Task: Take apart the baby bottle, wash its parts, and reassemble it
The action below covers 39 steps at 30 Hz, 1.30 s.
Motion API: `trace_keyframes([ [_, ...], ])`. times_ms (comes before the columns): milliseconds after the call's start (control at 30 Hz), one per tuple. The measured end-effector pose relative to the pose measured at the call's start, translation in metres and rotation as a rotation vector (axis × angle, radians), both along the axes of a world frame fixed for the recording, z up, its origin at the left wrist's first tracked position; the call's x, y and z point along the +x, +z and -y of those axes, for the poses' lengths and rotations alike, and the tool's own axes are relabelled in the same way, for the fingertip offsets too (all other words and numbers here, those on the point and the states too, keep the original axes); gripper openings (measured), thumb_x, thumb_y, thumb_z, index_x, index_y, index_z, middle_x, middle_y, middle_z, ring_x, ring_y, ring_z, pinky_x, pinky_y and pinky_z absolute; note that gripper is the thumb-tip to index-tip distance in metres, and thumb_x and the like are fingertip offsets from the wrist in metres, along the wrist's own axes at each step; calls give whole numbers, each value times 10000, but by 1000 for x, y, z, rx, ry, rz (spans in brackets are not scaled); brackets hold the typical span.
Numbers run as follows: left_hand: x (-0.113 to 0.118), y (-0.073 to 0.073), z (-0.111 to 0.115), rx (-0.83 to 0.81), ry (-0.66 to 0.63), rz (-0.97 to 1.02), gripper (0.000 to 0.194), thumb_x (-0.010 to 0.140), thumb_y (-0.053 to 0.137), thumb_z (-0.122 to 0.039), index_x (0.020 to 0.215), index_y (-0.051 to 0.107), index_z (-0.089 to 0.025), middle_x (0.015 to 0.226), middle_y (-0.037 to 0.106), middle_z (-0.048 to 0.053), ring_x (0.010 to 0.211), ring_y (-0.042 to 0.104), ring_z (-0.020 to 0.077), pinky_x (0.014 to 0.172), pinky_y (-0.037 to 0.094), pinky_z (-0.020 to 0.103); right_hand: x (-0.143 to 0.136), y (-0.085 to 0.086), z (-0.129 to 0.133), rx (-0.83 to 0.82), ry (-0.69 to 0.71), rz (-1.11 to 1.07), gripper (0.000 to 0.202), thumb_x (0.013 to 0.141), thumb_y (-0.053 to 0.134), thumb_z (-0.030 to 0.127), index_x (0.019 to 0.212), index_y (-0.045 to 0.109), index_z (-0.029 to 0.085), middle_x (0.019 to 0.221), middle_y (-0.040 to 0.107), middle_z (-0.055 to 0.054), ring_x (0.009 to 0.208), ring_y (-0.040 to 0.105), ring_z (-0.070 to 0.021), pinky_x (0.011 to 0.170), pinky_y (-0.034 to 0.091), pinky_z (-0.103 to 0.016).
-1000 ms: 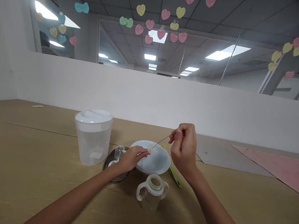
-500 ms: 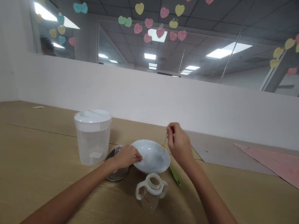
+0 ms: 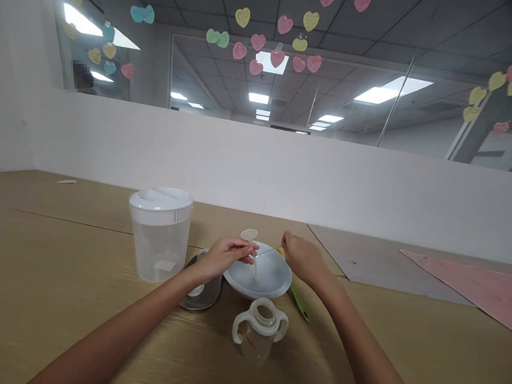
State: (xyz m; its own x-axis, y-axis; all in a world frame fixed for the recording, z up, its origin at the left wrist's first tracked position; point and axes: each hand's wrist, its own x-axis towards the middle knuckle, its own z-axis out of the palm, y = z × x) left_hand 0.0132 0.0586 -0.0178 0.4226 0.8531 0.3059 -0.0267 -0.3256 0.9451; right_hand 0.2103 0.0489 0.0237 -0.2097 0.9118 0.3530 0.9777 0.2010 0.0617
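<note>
Over the white bowl [image 3: 273, 281], my left hand [image 3: 228, 257] pinches a translucent bottle part [image 3: 249, 235] with a round disc on top and a narrow stem hanging down. My right hand [image 3: 302, 256] is closed on a thin wire-like stick [image 3: 269, 250]. It runs nearly level from those fingers to the stem at my left fingertips; whether its tip is inside the part, I cannot tell. In front of the bowl stands a clear baby bottle [image 3: 259, 335] with two white handles and an open top. A green-handled brush or tool [image 3: 299, 303] lies partly hidden behind the bowl's right side.
A large translucent bucket [image 3: 161, 245] with a white lid stands left of the bowl. Beneath my left wrist lies a dark metal tray [image 3: 206, 298] holding small clear and white pieces. Pink sheeting [image 3: 486, 293] lies at the right. A white wall [image 3: 255, 174] borders the table's back.
My left hand has lifted the disc-topped part up from the bowl. The stick in my right hand has swung from nearly upright to nearly level, toward that part.
</note>
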Motion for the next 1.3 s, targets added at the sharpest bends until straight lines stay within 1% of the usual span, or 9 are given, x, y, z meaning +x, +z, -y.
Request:
trace_keyframes([
  [167, 0, 18, 17, -7, -34, 26, 287, 764, 605, -364, 888, 685, -118, 935, 674, 84, 769, 607, 146, 791, 475, 299, 0, 2, 1, -26, 34, -44, 182, 844, 393, 121, 780, 562, 144, 770, 643, -105, 658, 568, -171, 520, 267, -253],
  [300, 2, 26, 31, 31, -102, -17, 288, 790, 574, -342, 950, 671, -123, 841, 673, 59, 766, 600, 138, 775, 465, 274, -9, 18, 22, -179, 385, -535, 323, 924, 272, 336, 826, 531, 171, 689, 586, -10, 540, 519, -105, 515, 347, -221],
  [367, 3, 28, 36, 60, -152, -47, 263, 806, 550, -333, 914, 675, -129, 846, 667, 54, 779, 596, 136, 759, 458, 254, -14, 27, 36, -270, 486, -678, 403, 913, 249, 455, 833, 526, 174, 681, 568, -1, 520, 500, -98, 481, 347, -213],
  [600, 8, 25, 42, 157, -138, -150, 201, 789, 536, -246, 682, 639, -111, 681, 627, 22, 675, 554, 110, 648, 423, 201, -20, 33, 55, -305, 486, -442, 339, 822, 457, 500, 729, 560, 192, 658, 599, 5, 554, 475, -103, 487, 312, -216],
  [767, 7, 23, 39, 236, -134, -315, 135, 747, 560, -205, 756, 667, -123, 710, 655, 13, 675, 561, 111, 619, 410, 188, -17, 27, 48, -239, 383, -265, 300, 795, 487, 435, 623, 491, 190, 566, 513, 30, 512, 378, -90, 452, 238, -222],
  [933, -16, 26, 26, 446, 11, -679, 241, 717, 560, -151, 920, 683, -192, 783, 697, 14, 721, 606, 134, 641, 405, 196, -12, 24, 47, -360, 351, -94, 329, 711, 570, 456, 576, 433, 189, 552, 474, 32, 487, 336, -87, 438, 209, -236],
  [1033, -34, 26, 18, 495, 110, -964, 267, 718, 513, -113, 898, 689, -201, 756, 697, 31, 681, 611, 155, 593, 398, 212, -11, 20, 46, -442, 331, -28, 316, 644, 627, 465, 590, 477, 193, 583, 505, 20, 488, 373, -95, 436, 217, -240],
  [1167, -45, 17, 13, 431, 300, -1373, 225, 725, 475, -80, 757, 688, -146, 742, 685, 93, 627, 610, 195, 540, 401, 249, -10, 17, 44, -501, 340, -11, 302, 615, 645, 489, 690, 570, 206, 674, 579, 7, 543, 460, -116, 452, 264, -232],
  [1300, -45, 6, 10, 359, 327, -1478, 189, 642, 590, -51, 796, 675, -117, 759, 685, 121, 639, 627, 231, 523, 414, 262, -7, 19, 44, -603, 348, -55, 409, 603, 662, 505, 895, 623, 223, 782, 638, -1, 628, 540, -137, 498, 333, -231],
])
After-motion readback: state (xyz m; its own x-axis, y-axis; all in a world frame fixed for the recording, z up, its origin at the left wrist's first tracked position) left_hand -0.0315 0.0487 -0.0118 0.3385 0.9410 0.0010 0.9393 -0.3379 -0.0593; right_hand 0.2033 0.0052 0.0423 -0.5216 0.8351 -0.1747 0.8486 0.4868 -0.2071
